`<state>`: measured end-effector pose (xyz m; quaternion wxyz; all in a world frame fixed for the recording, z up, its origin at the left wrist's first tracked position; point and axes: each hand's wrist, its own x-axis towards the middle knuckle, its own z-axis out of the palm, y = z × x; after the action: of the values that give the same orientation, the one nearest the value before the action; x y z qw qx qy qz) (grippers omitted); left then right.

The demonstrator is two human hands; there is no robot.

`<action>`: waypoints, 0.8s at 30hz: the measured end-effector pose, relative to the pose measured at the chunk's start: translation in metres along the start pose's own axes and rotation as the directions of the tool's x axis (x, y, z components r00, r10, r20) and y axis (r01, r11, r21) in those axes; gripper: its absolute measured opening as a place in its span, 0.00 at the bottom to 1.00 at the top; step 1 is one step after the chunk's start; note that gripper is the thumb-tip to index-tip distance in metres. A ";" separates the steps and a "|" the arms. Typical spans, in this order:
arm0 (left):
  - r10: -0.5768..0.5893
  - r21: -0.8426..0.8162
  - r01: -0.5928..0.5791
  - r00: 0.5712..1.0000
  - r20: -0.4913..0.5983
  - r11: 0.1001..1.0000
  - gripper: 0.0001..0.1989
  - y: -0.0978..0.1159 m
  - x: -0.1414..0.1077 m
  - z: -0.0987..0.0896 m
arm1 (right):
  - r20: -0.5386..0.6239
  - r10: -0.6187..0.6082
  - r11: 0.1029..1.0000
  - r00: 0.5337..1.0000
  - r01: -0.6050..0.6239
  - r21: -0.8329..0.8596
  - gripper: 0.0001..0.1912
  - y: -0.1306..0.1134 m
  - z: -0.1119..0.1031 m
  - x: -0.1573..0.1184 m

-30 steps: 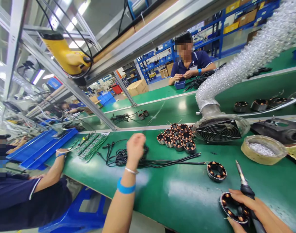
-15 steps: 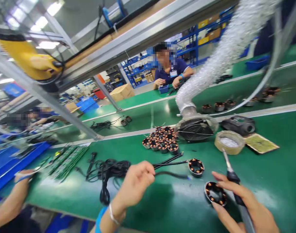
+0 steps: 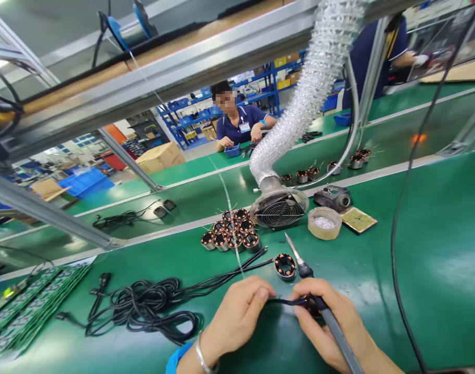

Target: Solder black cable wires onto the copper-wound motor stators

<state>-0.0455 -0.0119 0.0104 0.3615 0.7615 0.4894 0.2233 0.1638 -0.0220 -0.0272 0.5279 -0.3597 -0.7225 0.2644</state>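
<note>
My left hand (image 3: 237, 314) is closed, pinching a black cable (image 3: 279, 301) close to its bluish wire end. That end meets a motor stator (image 3: 314, 306) with copper windings, largely hidden behind my right fingers. My right hand (image 3: 352, 324) grips the stator between thumb and fingers and also holds a soldering iron (image 3: 334, 330), its metal tip pointing away up the bench. Just beyond the hands, another stator (image 3: 285, 267) stands on the green bench. More black cables (image 3: 144, 301) lie coiled to the left, their free ends running toward that stator.
Several stators (image 3: 235, 240) are grouped beside a fume extractor (image 3: 281, 209) with a silver duct. A solder-filled round dish (image 3: 325, 223) and a yellow sponge (image 3: 354, 220) lie to its right. Green circuit boards (image 3: 38, 301) lie at left. A co-worker (image 3: 241, 124) sits across the bench.
My hands have come together: the cable end in my left hand now reaches the stator in my right. The view has swung right, and the arm at far left has left the picture.
</note>
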 end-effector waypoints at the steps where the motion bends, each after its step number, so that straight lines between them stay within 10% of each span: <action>1: 0.058 -0.025 -0.058 0.998 0.010 0.998 0.21 0.005 0.006 0.002 | 0.010 -0.023 1.000 1.000 0.023 0.000 0.13 0.000 0.001 0.001; 8: 0.205 -0.247 -0.170 0.971 0.124 0.954 0.30 0.002 0.025 0.017 | 0.032 -0.086 0.996 0.996 0.085 0.025 0.15 -0.004 0.003 0.010; 13: -0.006 -0.522 0.139 0.969 0.248 0.841 0.27 -0.016 0.016 0.023 | -0.028 0.006 1.000 1.000 -0.006 -0.004 0.16 -0.003 0.006 0.009; 19: -0.027 -0.594 0.203 0.956 0.292 0.779 0.24 -0.014 0.012 0.031 | -0.024 0.068 0.998 0.997 -0.067 0.020 0.11 -0.002 0.007 0.006; 24: -0.070 -0.668 0.120 0.992 0.102 0.735 0.22 -0.008 0.013 0.040 | -0.119 -0.077 0.992 0.990 0.063 -0.114 0.10 -0.006 0.014 0.006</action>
<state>-0.0164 -0.0115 -0.0214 0.6397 0.5611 0.4010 0.3392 0.1476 -0.0209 -0.0235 0.5599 -0.3783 -0.7142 0.1830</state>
